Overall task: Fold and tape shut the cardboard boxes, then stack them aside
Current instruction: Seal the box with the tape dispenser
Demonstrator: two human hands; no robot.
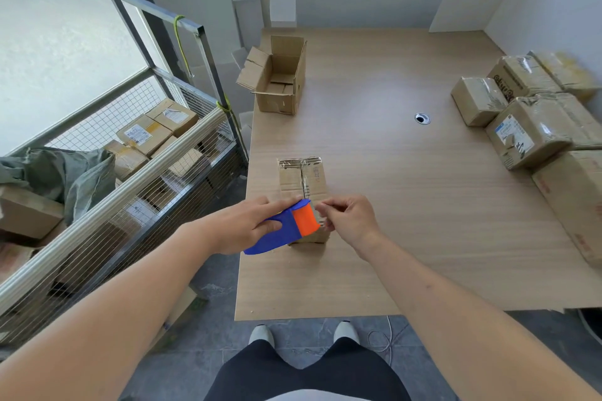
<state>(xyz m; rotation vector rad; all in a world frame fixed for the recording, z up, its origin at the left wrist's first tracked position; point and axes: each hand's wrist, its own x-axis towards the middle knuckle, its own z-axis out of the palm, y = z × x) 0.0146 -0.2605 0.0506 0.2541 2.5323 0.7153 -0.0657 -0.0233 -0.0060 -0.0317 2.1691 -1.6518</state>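
A small closed cardboard box [301, 179] lies on the wooden table [391, 205] near its front left, with clear tape along its top seam. My left hand [247, 225] grips a blue and orange tape dispenser [288, 226] over the box's near end. My right hand [350, 220] pinches the tape end at the dispenser's mouth, right beside it. An open, untaped cardboard box [277, 75] stands at the table's far left corner.
Several taped boxes [527, 114] are stacked along the table's right side. A wire-mesh cart [130, 179] with parcels stands left of the table. A cable hole [422, 118] sits mid-table. My legs and shoes [303, 335] are at the front edge.
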